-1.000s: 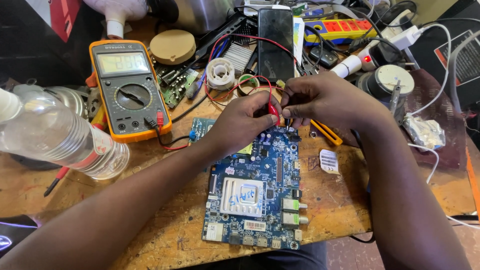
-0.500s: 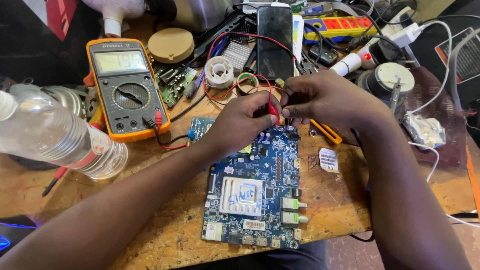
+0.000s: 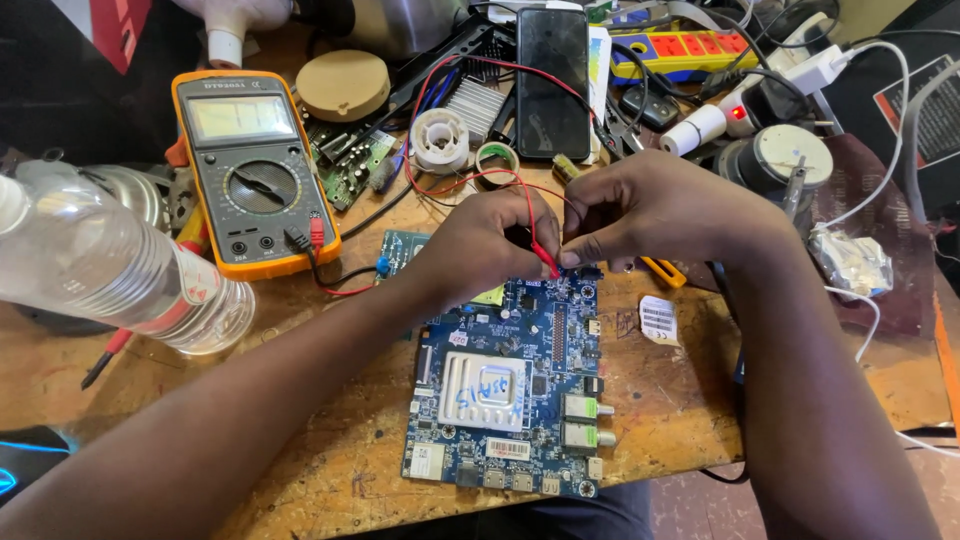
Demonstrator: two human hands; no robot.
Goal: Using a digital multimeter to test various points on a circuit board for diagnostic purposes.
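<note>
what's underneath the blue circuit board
The blue circuit board lies on the worn wooden bench. A smaller green board shows at its upper left corner; whatever else is beneath is covered.

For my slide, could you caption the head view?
Two hands press a red probe onto a blue circuit board.

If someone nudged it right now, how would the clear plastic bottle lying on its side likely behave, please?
The clear plastic bottle would probably roll, since it lies on its round side. It looks mostly empty, so likely light. Its thin ribbed wall may dent when squeezed.

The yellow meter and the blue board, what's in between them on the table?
In the head view, a bare wooden table crossed by the meter's red and black leads.
</note>
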